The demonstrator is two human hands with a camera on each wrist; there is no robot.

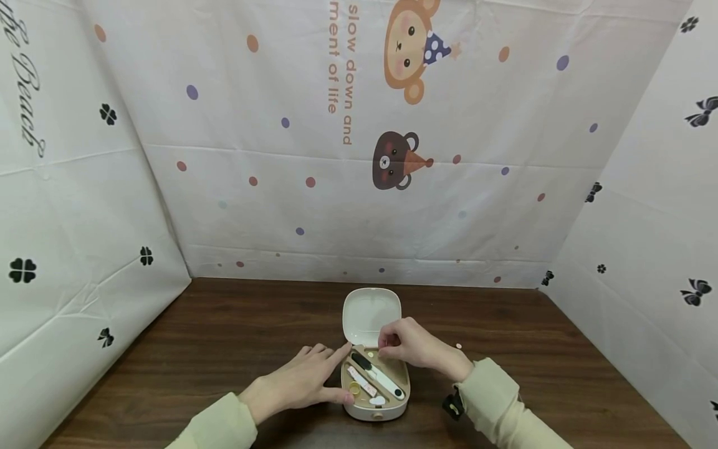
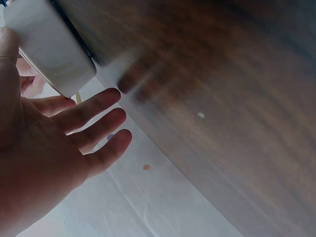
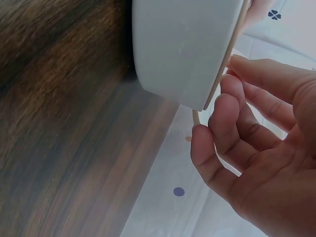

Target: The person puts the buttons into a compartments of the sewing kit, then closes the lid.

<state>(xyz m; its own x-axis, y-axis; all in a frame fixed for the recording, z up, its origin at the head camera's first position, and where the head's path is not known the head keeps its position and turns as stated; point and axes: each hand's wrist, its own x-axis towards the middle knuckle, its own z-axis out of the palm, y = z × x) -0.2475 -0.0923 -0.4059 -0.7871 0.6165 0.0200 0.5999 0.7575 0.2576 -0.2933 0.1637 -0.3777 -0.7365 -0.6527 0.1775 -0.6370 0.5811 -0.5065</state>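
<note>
In open wht case [image 1: 361, 413], blk/wht tool [image 1: 382, 377], ptrnd strip [image 1: 361, 381], L hand [image 1: 303, 380] touching case

Printed cloth [image 1: 336, 209] behind seemingly wooden table [image 1: 252, 324].

Case [image 1: 392, 410], lower centre: white outside, tan tray [image 1: 399, 369]. Long tool [image 1: 384, 379] inside: black and white. Table [image 1: 252, 318], bottom: dark brown woodgrain. Back sheet [image 1: 252, 112], top: white, coloured dots. Sleeves [image 1: 496, 396]: cream.
</note>
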